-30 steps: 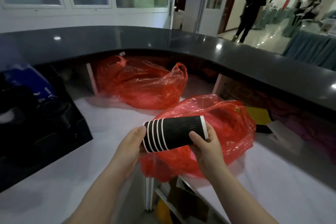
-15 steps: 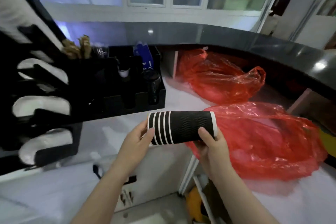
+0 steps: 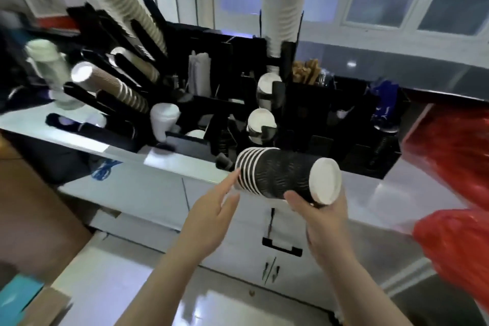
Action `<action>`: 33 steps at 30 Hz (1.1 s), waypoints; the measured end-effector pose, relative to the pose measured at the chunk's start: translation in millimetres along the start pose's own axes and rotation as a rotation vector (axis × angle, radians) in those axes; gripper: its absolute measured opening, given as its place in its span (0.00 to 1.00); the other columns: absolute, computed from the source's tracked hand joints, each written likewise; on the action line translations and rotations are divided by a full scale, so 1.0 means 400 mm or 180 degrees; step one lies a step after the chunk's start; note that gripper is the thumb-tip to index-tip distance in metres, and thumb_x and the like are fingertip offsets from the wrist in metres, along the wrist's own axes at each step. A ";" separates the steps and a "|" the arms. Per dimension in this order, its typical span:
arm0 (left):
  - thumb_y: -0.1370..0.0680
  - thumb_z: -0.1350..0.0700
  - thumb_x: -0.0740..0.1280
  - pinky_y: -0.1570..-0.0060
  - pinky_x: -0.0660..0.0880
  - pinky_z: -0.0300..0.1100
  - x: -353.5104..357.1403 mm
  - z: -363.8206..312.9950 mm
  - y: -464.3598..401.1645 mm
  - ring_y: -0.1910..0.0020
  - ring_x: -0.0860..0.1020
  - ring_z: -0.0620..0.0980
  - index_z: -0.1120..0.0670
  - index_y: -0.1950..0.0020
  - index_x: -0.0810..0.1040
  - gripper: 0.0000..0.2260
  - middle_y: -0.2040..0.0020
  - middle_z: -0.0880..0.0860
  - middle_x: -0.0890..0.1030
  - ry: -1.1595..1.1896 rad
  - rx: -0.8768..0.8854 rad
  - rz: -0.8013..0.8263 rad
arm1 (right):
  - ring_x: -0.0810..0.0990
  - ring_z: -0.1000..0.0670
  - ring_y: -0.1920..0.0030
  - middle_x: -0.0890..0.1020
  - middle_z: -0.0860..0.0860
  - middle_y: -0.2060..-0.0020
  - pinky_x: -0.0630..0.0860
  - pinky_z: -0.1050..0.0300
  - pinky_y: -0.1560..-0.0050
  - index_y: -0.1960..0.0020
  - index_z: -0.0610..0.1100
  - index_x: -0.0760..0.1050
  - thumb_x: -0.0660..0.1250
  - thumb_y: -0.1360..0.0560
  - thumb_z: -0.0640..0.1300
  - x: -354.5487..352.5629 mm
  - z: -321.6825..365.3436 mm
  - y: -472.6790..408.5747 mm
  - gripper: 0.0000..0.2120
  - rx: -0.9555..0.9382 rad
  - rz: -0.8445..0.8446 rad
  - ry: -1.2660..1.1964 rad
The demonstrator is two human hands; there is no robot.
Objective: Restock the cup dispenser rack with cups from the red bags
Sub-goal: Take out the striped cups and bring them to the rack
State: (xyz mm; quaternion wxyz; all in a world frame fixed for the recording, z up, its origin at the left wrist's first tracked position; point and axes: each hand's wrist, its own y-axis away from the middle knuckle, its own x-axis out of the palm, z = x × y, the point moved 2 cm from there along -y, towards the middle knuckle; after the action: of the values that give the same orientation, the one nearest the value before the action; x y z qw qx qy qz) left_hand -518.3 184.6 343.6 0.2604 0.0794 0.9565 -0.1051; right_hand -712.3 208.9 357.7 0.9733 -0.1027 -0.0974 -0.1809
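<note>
The stack of cups [image 3: 277,176] is paper, with a matt black sleeve ribbed in a wavy texture, white rolled rims and a smooth white base. The rack [image 3: 312,116] looks like black plastic, fairly glossy, though blur makes that hard to confirm. Its brown cups [image 3: 116,85] have a ridged, corrugated paper wall. The tall white cups [image 3: 283,5] are smooth paper. The red bags [image 3: 449,156] are thin, shiny, crinkled plastic film. The table [image 3: 412,188] is smooth, pale and reflective.

White counter [image 3: 169,160], paned windows [image 3: 420,8], dark ledge [image 3: 397,61]
</note>
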 end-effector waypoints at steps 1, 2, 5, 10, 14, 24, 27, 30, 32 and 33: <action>0.18 0.48 0.57 0.41 0.61 0.23 -0.015 0.014 -0.006 0.35 0.66 0.31 0.32 0.28 0.58 0.21 0.32 0.33 0.66 0.0020 -0.0005 0.0088 | 0.80 0.54 0.45 0.81 0.55 0.47 0.79 0.56 0.49 0.41 0.55 0.72 0.81 0.45 0.43 0.032 0.003 0.004 0.36 -0.0254 -0.0117 0.0183; 0.19 0.48 0.58 0.37 0.63 0.28 -0.026 0.026 -0.016 0.33 0.66 0.34 0.36 0.26 0.59 0.21 0.30 0.37 0.67 0.0129 -0.0044 0.0170 | 0.80 0.57 0.47 0.81 0.59 0.49 0.79 0.61 0.53 0.42 0.56 0.72 0.80 0.45 0.46 0.061 0.003 0.010 0.34 -0.0444 -0.0196 0.0260; 0.19 0.49 0.59 0.31 0.65 0.40 -0.049 0.043 -0.055 0.30 0.66 0.39 0.42 0.25 0.61 0.22 0.28 0.41 0.68 0.0593 -0.0176 0.0517 | 0.81 0.57 0.49 0.80 0.59 0.50 0.81 0.60 0.55 0.47 0.66 0.73 0.81 0.43 0.42 0.121 -0.013 0.024 0.33 -0.0592 -0.0518 0.0338; 0.19 0.55 0.61 0.44 0.65 0.25 -0.049 0.043 -0.094 0.37 0.70 0.38 0.48 0.26 0.64 0.20 0.34 0.44 0.72 0.1069 -0.0092 0.0840 | 0.79 0.57 0.46 0.78 0.53 0.46 0.79 0.68 0.56 0.44 0.62 0.69 0.78 0.37 0.33 0.155 -0.040 0.051 0.34 -0.0818 -0.1049 0.0601; 0.19 0.55 0.62 0.38 0.66 0.35 -0.028 0.039 -0.100 0.36 0.70 0.41 0.48 0.28 0.66 0.19 0.34 0.44 0.72 0.1233 -0.0091 0.0973 | 0.79 0.65 0.53 0.78 0.60 0.52 0.76 0.71 0.57 0.46 0.61 0.70 0.78 0.36 0.33 0.143 -0.033 0.062 0.31 -0.0903 -0.1142 0.0517; 0.21 0.56 0.63 0.35 0.69 0.41 -0.017 -0.036 -0.116 0.36 0.72 0.40 0.44 0.31 0.71 0.18 0.35 0.38 0.74 0.1175 0.0563 0.0732 | 0.77 0.50 0.40 0.77 0.52 0.41 0.76 0.52 0.40 0.42 0.67 0.69 0.78 0.41 0.54 0.083 0.061 0.067 0.32 -0.1314 -0.1297 0.0652; 0.22 0.52 0.62 0.34 0.69 0.42 -0.032 -0.057 -0.133 0.34 0.70 0.39 0.45 0.31 0.71 0.19 0.34 0.38 0.73 0.1310 0.0676 0.0523 | 0.76 0.55 0.40 0.75 0.56 0.42 0.76 0.60 0.44 0.40 0.67 0.68 0.77 0.40 0.52 0.107 0.109 0.043 0.32 -0.1531 -0.1056 0.0719; 0.22 0.54 0.62 0.33 0.67 0.41 -0.065 -0.062 -0.142 0.33 0.69 0.37 0.44 0.31 0.71 0.20 0.34 0.37 0.73 0.1285 0.0790 0.0320 | 0.76 0.57 0.42 0.75 0.53 0.42 0.75 0.67 0.49 0.39 0.61 0.68 0.77 0.39 0.47 0.144 0.140 0.020 0.33 -0.1710 -0.0783 0.0607; 0.21 0.58 0.62 0.33 0.66 0.36 -0.102 -0.055 -0.142 0.33 0.69 0.37 0.45 0.29 0.70 0.20 0.32 0.38 0.73 0.1162 0.0900 0.0153 | 0.76 0.59 0.43 0.75 0.56 0.43 0.75 0.69 0.50 0.39 0.60 0.68 0.78 0.38 0.42 0.179 0.146 0.009 0.33 -0.1763 -0.0633 0.0531; 0.21 0.58 0.62 0.34 0.65 0.33 -0.126 -0.048 -0.139 0.33 0.69 0.37 0.46 0.29 0.70 0.21 0.32 0.39 0.72 0.1101 0.0945 0.0066 | 0.76 0.60 0.43 0.76 0.59 0.44 0.75 0.70 0.51 0.39 0.61 0.68 0.77 0.38 0.40 0.202 0.145 0.006 0.33 -0.1772 -0.0563 0.0495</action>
State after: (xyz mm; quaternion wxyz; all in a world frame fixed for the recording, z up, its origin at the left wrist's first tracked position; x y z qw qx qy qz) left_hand -496.0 130.8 394.5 0.0792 0.1436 0.9600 -0.2268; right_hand -646.3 198.1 431.4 0.8927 -0.3425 0.0222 -0.2920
